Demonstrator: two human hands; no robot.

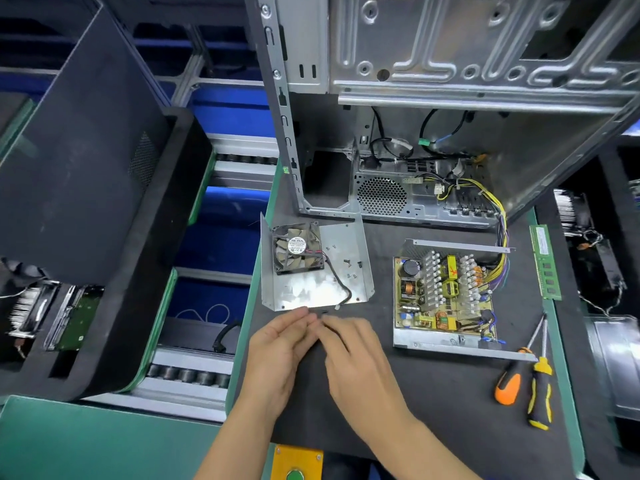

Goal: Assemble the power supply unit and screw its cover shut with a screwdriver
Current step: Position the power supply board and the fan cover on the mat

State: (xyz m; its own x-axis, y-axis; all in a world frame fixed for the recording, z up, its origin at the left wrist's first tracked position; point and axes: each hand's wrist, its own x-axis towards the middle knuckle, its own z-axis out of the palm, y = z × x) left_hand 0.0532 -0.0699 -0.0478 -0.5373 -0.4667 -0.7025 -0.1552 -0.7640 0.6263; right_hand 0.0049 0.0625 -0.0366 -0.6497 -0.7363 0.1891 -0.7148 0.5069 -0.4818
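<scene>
- Power supply unit (pixel 446 299), its green board and copper coils bared, sits open on the black mat right of my hands.
- Its bright sheet-metal cover (pixel 332 268) lies inside-up beside it, fan (pixel 298 247) and loose screws (pixel 348 268) cradled within.
- My left hand (pixel 277 344) and right hand (pixel 353 351) meet at the cover's near edge, fingertips apparently pinching something small; I cannot tell what.
- Two screwdrivers (pixel 526 379) wait unused.

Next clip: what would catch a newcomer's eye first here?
The open PSU board, dense with coils and heatsinks, right of centre on the black mat. Left of it lies the metal cover with a fan and loose screws. Both hands meet just below it.
</scene>
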